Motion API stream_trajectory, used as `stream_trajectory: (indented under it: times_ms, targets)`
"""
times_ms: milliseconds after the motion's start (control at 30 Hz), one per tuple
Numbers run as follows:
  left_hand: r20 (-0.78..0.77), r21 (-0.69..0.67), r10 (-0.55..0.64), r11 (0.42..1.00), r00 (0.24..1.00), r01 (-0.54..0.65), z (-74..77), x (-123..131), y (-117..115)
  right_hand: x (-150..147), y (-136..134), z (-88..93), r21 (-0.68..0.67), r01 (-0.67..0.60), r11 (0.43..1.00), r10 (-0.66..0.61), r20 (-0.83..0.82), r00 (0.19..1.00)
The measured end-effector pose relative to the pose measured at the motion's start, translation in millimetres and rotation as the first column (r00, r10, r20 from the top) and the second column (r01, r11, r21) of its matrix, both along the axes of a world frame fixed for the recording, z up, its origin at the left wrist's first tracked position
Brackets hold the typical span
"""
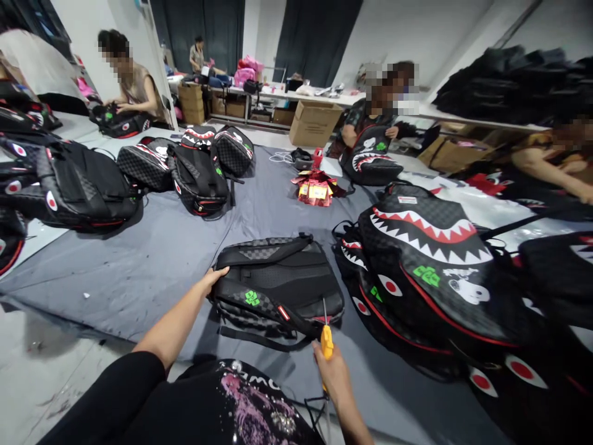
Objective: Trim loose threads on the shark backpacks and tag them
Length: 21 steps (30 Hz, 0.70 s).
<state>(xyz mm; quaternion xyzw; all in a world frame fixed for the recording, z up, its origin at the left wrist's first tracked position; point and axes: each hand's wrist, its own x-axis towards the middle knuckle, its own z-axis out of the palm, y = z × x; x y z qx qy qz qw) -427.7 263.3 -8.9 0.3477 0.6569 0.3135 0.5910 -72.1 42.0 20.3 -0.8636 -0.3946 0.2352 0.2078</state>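
Observation:
A black checkered backpack [278, 281] lies on the grey cloth in front of me, straps facing up, with a green patch on one strap. My left hand [217, 277] grips its left end, thumb on top and the other fingers hidden beneath. In my right hand [331, 364] is a yellow-handled tool [327, 342] with a long thin metal tip; its exact kind I cannot make out. The tip points up over the backpack's lower right corner, near a red strip. Whether it touches the fabric I cannot tell. A dark cord hangs below this hand.
Shark-mouth backpacks [421, 228] are piled close on the right. More backpacks [92, 185] stand at the left. Red tags with yellow labels [315, 188] lie in a bunch beyond my backpack. Across the table a co-worker holds a backpack [370, 148]; other people work nearby.

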Motion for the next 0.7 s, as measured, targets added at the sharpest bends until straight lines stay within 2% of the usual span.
stream_trajectory:
  times_ms: [67, 133, 233, 300, 367, 400, 433, 467, 533, 633, 700]
  targets:
    - [0.015, 0.059, 0.032, 0.998, 0.999, -0.033, 10.0, 10, -6, 4, 5, -1.2, 0.009, -0.006, 1.0, 0.006, 0.027, 1.0]
    - [0.004, 0.155, 0.07, 0.985, 0.998, -0.07, 30.2, 18, -5, 6, 11, -1.3, 0.038, 0.031, 0.999, -0.031, -0.002, 1.0]
    - [-0.018, 0.342, 0.12, 0.933, 0.993, -0.107, 82.4, 30, 3, 3, 26, 3.1, 0.089, 0.087, 0.992, -0.067, -0.206, 0.976]
    - [-0.022, 0.543, 0.108, 0.836, 0.994, -0.079, 124.4, 41, 6, -2, 39, 7.9, 0.117, 0.104, 0.988, -0.055, -0.363, 0.93]
    - [-0.034, 0.737, 0.081, 0.675, 0.996, -0.03, 158.7, 53, 5, -9, 53, 10.9, 0.142, 0.104, 0.984, -0.029, -0.453, 0.891]
    - [-0.041, 0.798, 0.072, 0.603, 0.997, -0.011, 169.1, 60, 3, -12, 58, 11.3, 0.152, 0.1, 0.983, -0.017, -0.474, 0.88]
    - [-0.044, 0.826, 0.073, 0.564, 0.996, -0.005, 173.9, 67, -1, -15, 63, 10.9, 0.161, 0.098, 0.982, -0.007, -0.488, 0.873]
    - [-0.036, 0.819, 0.086, 0.573, 0.996, -0.02, 172.6, 74, -6, -17, 65, 10.0, 0.169, 0.101, 0.98, -0.002, -0.505, 0.863]
    - [0.025, 0.731, 0.127, 0.674, 0.992, -0.105, 154.2, 83, -19, -19, 65, 8.7, 0.178, 0.131, 0.975, -0.016, -0.535, 0.845]
    - [0.173, 0.381, 0.213, 0.886, 0.962, -0.264, 107.1, 79, -38, -15, 51, 14.0, 0.145, 0.211, 0.967, -0.086, -0.591, 0.802]
    - [0.206, 0.157, 0.231, 0.951, 0.951, -0.265, 77.8, 64, -50, -9, 40, 25.9, 0.1, 0.241, 0.965, -0.121, -0.646, 0.754]
